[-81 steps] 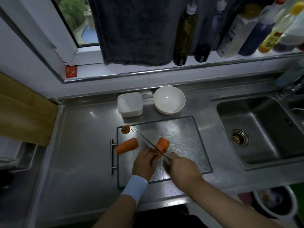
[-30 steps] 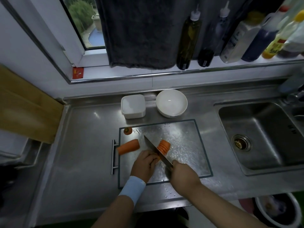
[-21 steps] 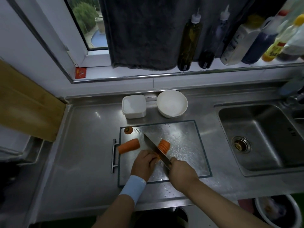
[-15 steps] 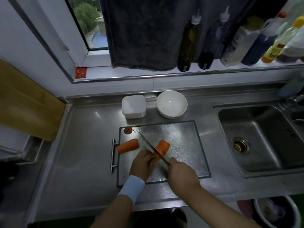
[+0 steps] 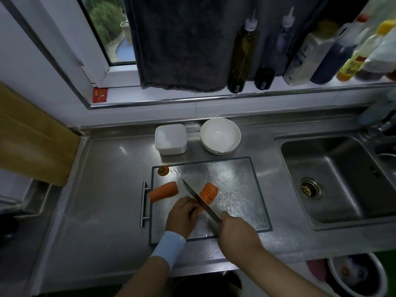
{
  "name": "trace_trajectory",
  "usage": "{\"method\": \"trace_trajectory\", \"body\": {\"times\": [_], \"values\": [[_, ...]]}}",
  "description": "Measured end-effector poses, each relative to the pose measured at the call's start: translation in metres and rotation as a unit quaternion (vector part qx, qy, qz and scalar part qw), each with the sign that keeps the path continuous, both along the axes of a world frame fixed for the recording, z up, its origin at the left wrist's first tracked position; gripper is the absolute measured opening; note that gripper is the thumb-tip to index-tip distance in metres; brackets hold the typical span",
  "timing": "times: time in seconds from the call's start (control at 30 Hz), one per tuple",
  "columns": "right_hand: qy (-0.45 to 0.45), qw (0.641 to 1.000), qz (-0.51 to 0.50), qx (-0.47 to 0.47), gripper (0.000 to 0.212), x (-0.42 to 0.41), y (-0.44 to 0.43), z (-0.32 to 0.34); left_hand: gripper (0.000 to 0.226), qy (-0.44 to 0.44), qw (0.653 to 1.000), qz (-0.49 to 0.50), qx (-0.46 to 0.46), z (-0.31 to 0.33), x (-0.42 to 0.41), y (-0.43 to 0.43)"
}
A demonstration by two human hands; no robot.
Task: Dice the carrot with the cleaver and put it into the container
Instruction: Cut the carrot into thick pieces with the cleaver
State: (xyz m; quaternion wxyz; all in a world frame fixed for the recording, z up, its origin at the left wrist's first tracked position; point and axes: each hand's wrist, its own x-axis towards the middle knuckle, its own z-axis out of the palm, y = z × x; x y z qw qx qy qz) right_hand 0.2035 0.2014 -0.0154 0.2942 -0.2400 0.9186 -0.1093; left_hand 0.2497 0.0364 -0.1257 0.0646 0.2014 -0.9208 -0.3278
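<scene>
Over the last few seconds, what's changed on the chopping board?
The cleaver, gripped by the right hand, chopped down and has lifted again beside the slices. The left hand still holds the piece being cut. The carrot half, stub, container and bowl stayed put.

No legible text in view

The cleaver (image 5: 199, 200) stands edge-down beside a row of orange carrot slices (image 5: 209, 192). A carrot chunk (image 5: 163, 191) lies left; the white container (image 5: 170, 138) sits behind.
</scene>
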Motion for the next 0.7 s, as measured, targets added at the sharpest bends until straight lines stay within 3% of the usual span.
{"method": "trace_trajectory", "body": {"times": [0.4,0.7], "values": [[-0.037,0.999,-0.012,0.000,0.021,-0.014,-0.018,-0.015,0.008,0.004,1.000,0.010,0.015,-0.003,0.001,0.000],[-0.017,0.999,-0.028,-0.026,0.017,-0.009,-0.021,-0.043,0.011,0.034,0.999,0.003,0.017,-0.006,0.001,-0.001]]}}
